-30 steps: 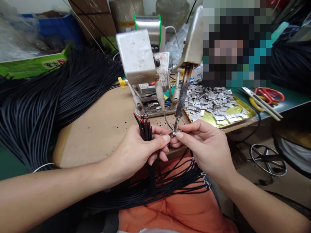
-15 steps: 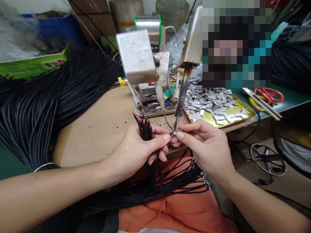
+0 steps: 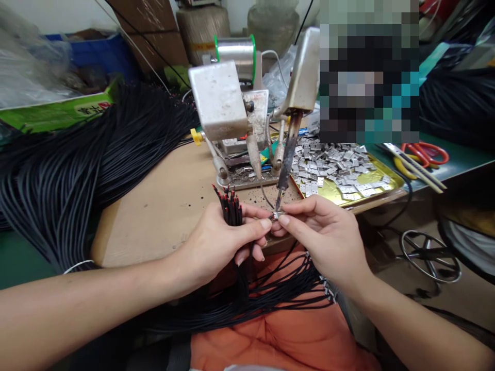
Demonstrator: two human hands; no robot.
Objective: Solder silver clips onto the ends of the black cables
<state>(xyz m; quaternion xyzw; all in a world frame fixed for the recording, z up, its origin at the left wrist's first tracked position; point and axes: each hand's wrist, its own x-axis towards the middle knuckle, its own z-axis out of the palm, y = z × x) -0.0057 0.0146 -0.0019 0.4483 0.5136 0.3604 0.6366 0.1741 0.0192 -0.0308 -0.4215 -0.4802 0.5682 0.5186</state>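
Note:
My left hand (image 3: 235, 232) is closed round a bundle of black cables (image 3: 231, 208) with red-tipped ends, and its thumb and forefinger pinch one cable's end. Between the fingertips of my right hand (image 3: 325, 232) is a small silver metal connector (image 3: 277, 215). The cable end meets the connector right under the tip of a soldering iron (image 3: 286, 165), which points down from its stand. Thin solder wire from the feeder nozzle (image 3: 254, 154) curves down to the same spot. My fingers partly hide the joint.
A yellow tray (image 3: 390, 180) of loose metal connectors (image 3: 328, 165) stands right of the soldering stand. Beyond it lie red-handled scissors (image 3: 429, 153). A large heap of black cables (image 3: 77, 170) covers the left. Finished-looking cables (image 3: 270, 304) rest across my lap. A solder spool (image 3: 235, 56) stands behind.
The view has shifted slightly, so the bench sits a little lower in the picture. Both hands keep their grip, with the connector still at the iron's tip.

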